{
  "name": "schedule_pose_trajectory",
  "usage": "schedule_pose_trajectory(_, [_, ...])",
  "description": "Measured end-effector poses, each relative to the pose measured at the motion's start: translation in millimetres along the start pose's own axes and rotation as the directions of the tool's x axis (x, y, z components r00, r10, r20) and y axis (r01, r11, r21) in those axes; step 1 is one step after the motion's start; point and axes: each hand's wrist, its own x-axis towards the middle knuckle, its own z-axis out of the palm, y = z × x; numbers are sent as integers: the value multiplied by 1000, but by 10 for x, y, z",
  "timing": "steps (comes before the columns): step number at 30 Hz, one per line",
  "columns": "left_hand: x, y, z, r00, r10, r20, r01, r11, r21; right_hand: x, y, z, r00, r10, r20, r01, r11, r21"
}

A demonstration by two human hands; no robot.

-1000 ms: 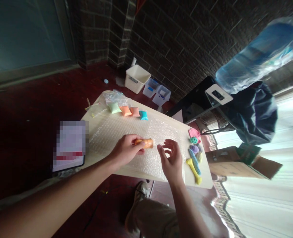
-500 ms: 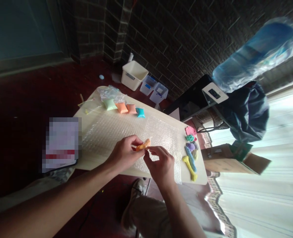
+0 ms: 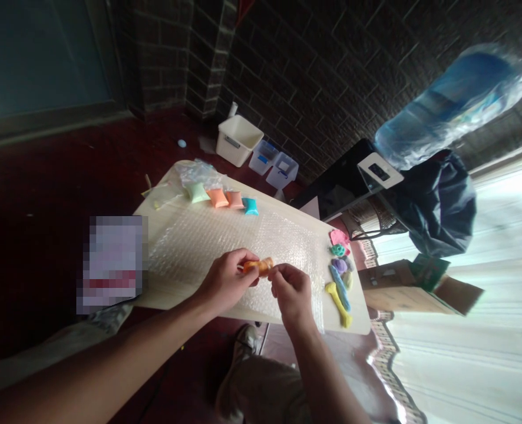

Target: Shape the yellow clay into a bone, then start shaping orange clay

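A piece of orange modelling clay (image 3: 264,267) is held over the bubble wrap (image 3: 225,235). My left hand (image 3: 230,277) has its thumb and fingers closed around the left part of the clay. At the clay's right end, my right hand (image 3: 291,290) is closed in a pinch, its fingertips against the edge. What lies between those fingertips is too small to make out. Beyond the hands, a row of soft packets stands on the table: a pale green one (image 3: 197,192), two orange ones (image 3: 217,198) and a turquoise one (image 3: 250,206).
Shaped clay pieces lie at the table's right end, among them a yellow bone shape (image 3: 339,304), a blue strip (image 3: 340,287) and a pink piece (image 3: 339,237). Plastic bins (image 3: 238,140) stand on the floor behind. A cardboard box (image 3: 402,288) is at the right.
The orange clay has turned in my left hand, so more of its right end shows. My right hand has shifted slightly right, its fingers curled tighter. The view has moved a little.
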Motion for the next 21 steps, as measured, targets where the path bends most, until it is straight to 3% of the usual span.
schedule_pose_trajectory(7, [9, 37, -15, 998, -60, -6, 59, 995, -83, -50, -3, -2, 987, -93, 131, 106, 990, -91])
schedule_pose_trajectory(9, [27, 80, -20, 997, -81, -5, 80, 986, -144, -5, -18, -90, 987, -153, 53, 158, 982, -100])
schedule_pose_trajectory(10, [39, 107, -25, 996, -84, 5, 84, 984, -160, 32, -24, -151, 983, -180, -43, 175, 979, -104])
schedule_pose_trajectory(12, [62, 164, -42, 996, -69, 53, 77, 983, -166, 116, -25, -285, 977, -165, -135, 159, 986, -50])
schedule_pose_trajectory(14, [81, 216, -72, 991, -43, 123, 63, 985, -163, 184, -9, -403, 999, -52, 5, 51, 993, 108])
schedule_pose_trajectory(17, [102, 274, -135, 977, -42, 207, 73, 987, -141, 216, 26, -501, 955, 58, 291, -134, 959, 249])
schedule_pose_trajectory(19, [112, 302, -179, 964, -74, 254, 105, 988, -112, 201, 32, -518, 938, 88, 334, -178, 952, 248])
schedule_pose_trajectory(21, [120, 326, -212, 952, -106, 287, 136, 987, -89, 181, 12, -514, 947, 101, 305, -175, 959, 225])
